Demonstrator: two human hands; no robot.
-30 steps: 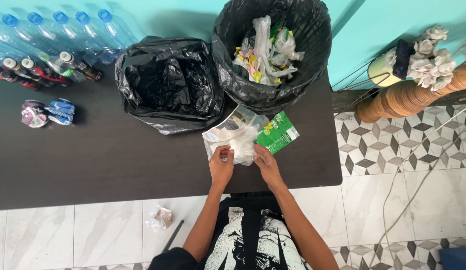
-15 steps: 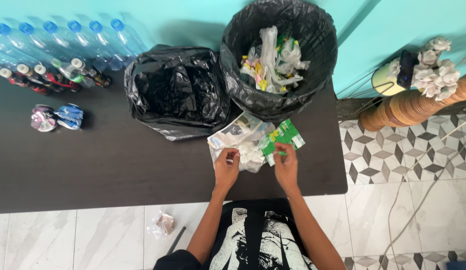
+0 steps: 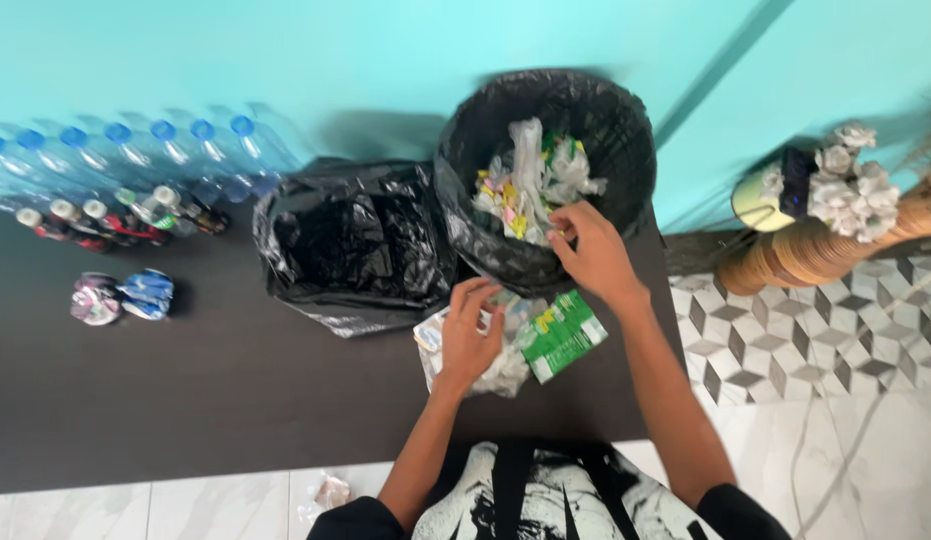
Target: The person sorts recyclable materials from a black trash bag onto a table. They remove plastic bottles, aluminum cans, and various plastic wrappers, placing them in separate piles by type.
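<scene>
left hand [image 3: 472, 338]: fingers [image 3: 482, 300] spread flat, pressing down on crumpled clear plastic wrappers [image 3: 505, 372]; nothing clamped, palm down.
right hand [image 3: 593, 252]: lifted, fingers [image 3: 563, 226] bunched together at the tips over the front rim of the bin; too blurred to tell whether anything is pinched between them.
plastic wrappers: under left fingers, lying on the counter [image 3: 185, 400] near its front edge, just below the bin.
green carton [image 3: 562, 335]: flattened, just right of left fingers, touching the wrappers, below the right wrist.
black-lined bin [image 3: 625, 140]: just beyond right fingers, standing on the counter against the wall; holds white plastic and yellow and green scraps [image 3: 525, 185].
loose black bag [image 3: 355, 245]: left of the bin, beyond and left of left fingers, open and slumped on the counter, touching the bin liner.
crushed cans [image 3: 120, 297]: well left of both hands, two side by side on the counter.
small bottles [image 3: 115, 215]: well left, row lying behind the cans.
blue-capped clear bottles [image 3: 135, 145]: row farthest back left, along the turquoise wall.
wicker stand [image 3: 835, 250]: well right of right fingers, off the counter, white crumpled pieces on top.
floor: patterned tile right, plain white tile near the person's side.
</scene>
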